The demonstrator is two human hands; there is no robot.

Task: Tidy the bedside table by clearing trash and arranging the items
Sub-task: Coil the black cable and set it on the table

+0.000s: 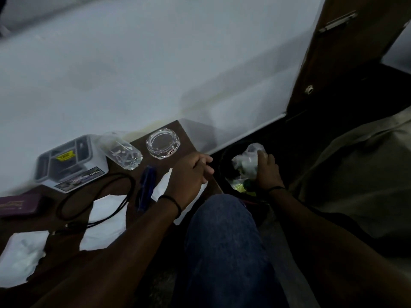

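Nearest, a knee in blue jeans (224,241) sits between the person's two forearms. On the dark wooden bedside table (178,132), white tissues (20,256) lie at the near edge, a black looped cable (95,196) across them, a blue pen (145,187) beside. The left hand (191,176) hovers over the table's right edge, fingers loosely curled, holding nothing visible. The right hand (265,172) is closed around crumpled clear plastic trash (248,161), held over a black bin (231,174) just right of the table. Farther back stand a grey toy box marked OPEL (71,163), a clear plastic bottle (121,150) on its side and a glass ashtray (162,142), near the white wall (155,63).
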